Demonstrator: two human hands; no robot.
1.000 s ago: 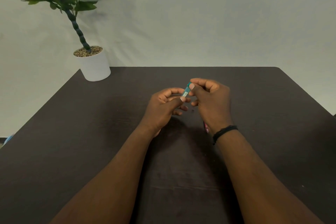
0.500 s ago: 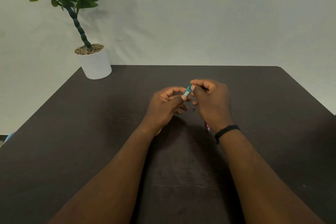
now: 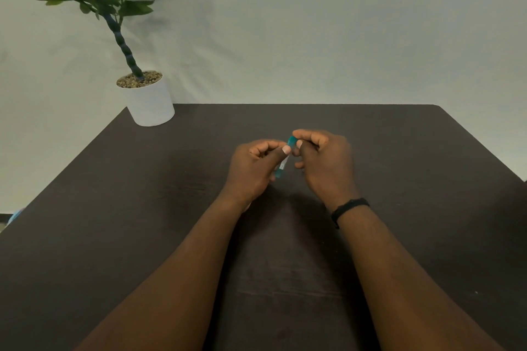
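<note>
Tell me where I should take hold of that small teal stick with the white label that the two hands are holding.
Probably its lower, labelled stretch: the teal stick slants down toward the camera, bare in the gap between the left hand and right hand, which both pinch its upper part. Come from the near side, with the grip across its narrow width.

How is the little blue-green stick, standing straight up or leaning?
Leaning. Both the left hand and the right hand pinch the blue-green stick, and its top end tips toward the right hand.
</note>
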